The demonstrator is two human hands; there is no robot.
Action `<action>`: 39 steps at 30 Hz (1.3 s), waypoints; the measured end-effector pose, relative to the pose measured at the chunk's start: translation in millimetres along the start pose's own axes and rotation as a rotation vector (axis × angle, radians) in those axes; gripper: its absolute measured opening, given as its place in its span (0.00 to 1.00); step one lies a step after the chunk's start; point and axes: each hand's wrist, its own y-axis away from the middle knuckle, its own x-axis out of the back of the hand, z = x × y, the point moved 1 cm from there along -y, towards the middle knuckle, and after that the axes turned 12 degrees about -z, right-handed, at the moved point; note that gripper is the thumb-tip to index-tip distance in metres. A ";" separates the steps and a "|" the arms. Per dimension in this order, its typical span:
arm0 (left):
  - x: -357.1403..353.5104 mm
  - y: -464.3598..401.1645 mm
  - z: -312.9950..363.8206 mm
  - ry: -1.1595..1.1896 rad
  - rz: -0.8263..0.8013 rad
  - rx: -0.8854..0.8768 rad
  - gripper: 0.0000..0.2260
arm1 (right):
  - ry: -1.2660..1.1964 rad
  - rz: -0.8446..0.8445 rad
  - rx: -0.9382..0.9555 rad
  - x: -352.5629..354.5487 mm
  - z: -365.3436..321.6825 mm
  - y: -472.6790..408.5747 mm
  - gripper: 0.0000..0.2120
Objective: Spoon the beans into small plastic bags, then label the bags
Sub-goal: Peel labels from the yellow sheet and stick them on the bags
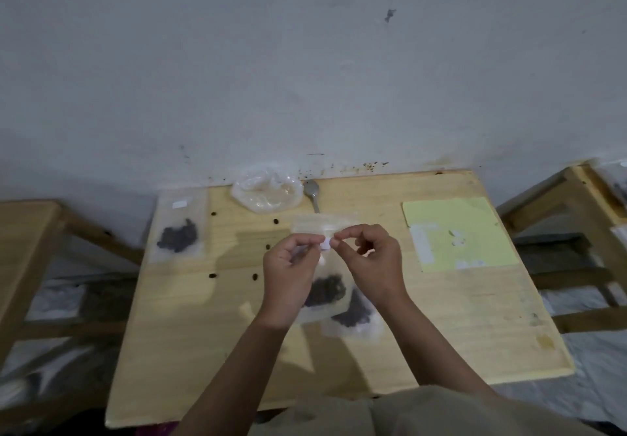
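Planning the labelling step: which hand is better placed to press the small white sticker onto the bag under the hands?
Probably the right hand: it pinches the white sticker with the left hand, directly over the bean bag.

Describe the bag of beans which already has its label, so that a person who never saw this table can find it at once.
Start at the wooden table and go to its far left corner, by the wall. There a clear bag of beans lies flat, alone, left of the crumpled empty plastic bag. Unlike the bags under the hands, it has a small white label near its top and nobody touches it.
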 end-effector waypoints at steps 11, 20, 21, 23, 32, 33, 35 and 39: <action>163.9 -20.0 5.3 0.128 0.092 0.054 0.09 | 0.044 -0.251 0.072 -139.6 -10.0 -14.3 0.13; 251.0 -57.4 -32.1 -0.280 0.038 0.273 0.18 | 0.024 -0.208 -0.171 -232.9 6.8 -70.5 0.15; 257.4 -61.8 -39.1 -0.362 0.033 0.293 0.18 | 0.057 -0.217 -0.186 -242.4 9.3 -81.0 0.15; 269.0 -72.1 -51.1 -0.494 0.036 0.283 0.19 | 0.134 -0.252 -0.204 -260.6 13.0 -101.5 0.16; 294.7 -107.9 -77.0 -0.801 0.012 0.332 0.20 | 0.682 -0.573 -0.308 -300.9 33.9 -150.2 0.29; 293.7 -108.5 -75.4 -0.796 0.015 0.343 0.20 | 0.700 -0.571 -0.310 -300.2 33.1 -150.1 0.29; 289.8 -108.0 -72.3 -0.780 0.041 0.349 0.19 | 0.695 -0.555 -0.289 -296.4 29.0 -145.9 0.29; 268.5 -98.0 -59.7 -0.724 0.106 0.314 0.17 | 0.499 -0.427 -0.211 -267.3 19.2 -116.1 0.25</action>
